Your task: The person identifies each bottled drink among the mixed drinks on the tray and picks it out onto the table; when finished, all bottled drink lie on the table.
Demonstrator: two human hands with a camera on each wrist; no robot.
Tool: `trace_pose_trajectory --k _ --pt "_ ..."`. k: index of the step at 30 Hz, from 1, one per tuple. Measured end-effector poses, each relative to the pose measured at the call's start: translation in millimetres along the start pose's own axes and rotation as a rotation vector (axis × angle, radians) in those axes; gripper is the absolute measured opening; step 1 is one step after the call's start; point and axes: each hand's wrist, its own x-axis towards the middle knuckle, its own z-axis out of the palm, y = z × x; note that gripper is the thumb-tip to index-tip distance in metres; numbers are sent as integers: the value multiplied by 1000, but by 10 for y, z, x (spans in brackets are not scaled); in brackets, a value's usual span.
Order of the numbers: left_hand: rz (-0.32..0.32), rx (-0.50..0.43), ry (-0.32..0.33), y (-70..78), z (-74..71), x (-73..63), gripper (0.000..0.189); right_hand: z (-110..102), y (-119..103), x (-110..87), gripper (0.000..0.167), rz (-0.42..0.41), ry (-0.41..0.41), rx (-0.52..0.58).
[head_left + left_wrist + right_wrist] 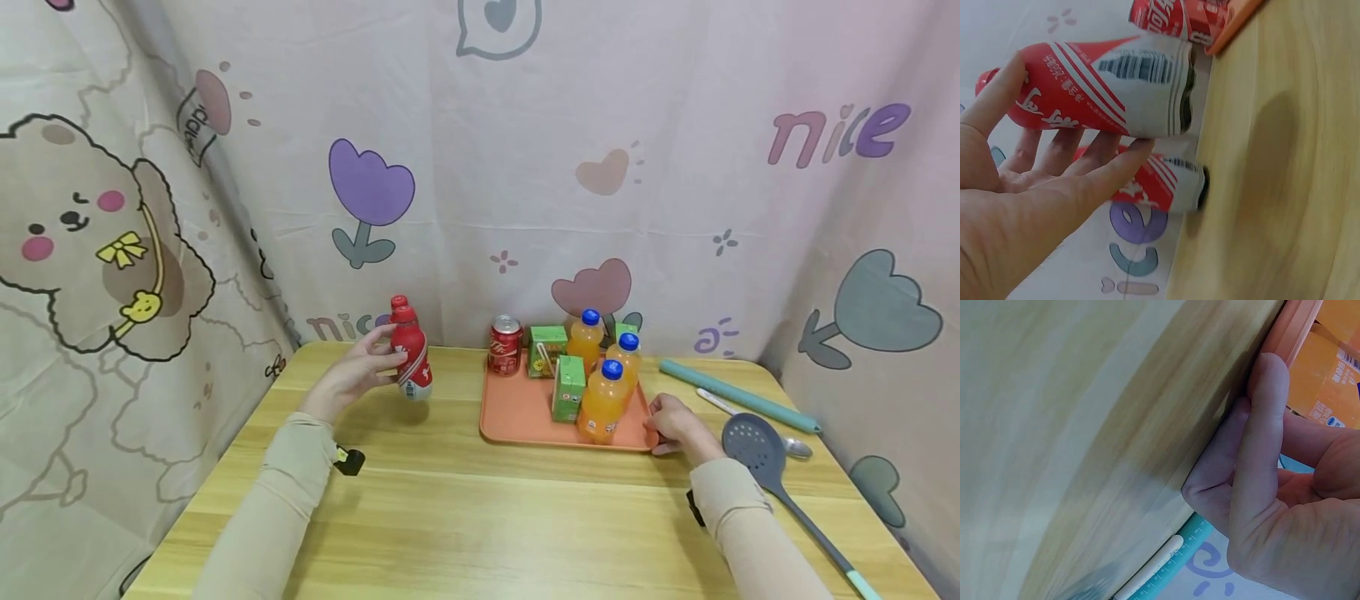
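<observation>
My left hand grips a red-and-white drink bottle, its thumb on one side and fingers on the other. In the left wrist view that bottle is off the wooden tabletop. Behind it is a second, similar bottle, mostly hidden in the head view apart from its red cap. My right hand pinches the right rim of an orange tray. On the tray stand a red cola can, green drink cartons and blue-capped orange drink bottles.
Right of the tray lie a teal roll, a white-handled spoon and a grey slotted skimmer with a long handle. A printed curtain hangs along the table's back and sides.
</observation>
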Motion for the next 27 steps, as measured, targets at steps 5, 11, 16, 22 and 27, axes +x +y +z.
trace_pose_trajectory --k 5,11,16,22,27 --pt "17 4 27 -43 -118 0 72 5 4 2 13 -3 4 0" --pt "25 34 76 -92 -212 7 64 6 5 -8 13 -8 8 7" --pt "40 49 116 -146 -307 -7 71 5 9 -6 13 -13 5 13" --pt "35 56 141 -203 -414 -30 84 1 16 4 14 -13 1 17" --pt "42 63 168 -254 -464 -27 84 3 24 11 13 -17 4 12"
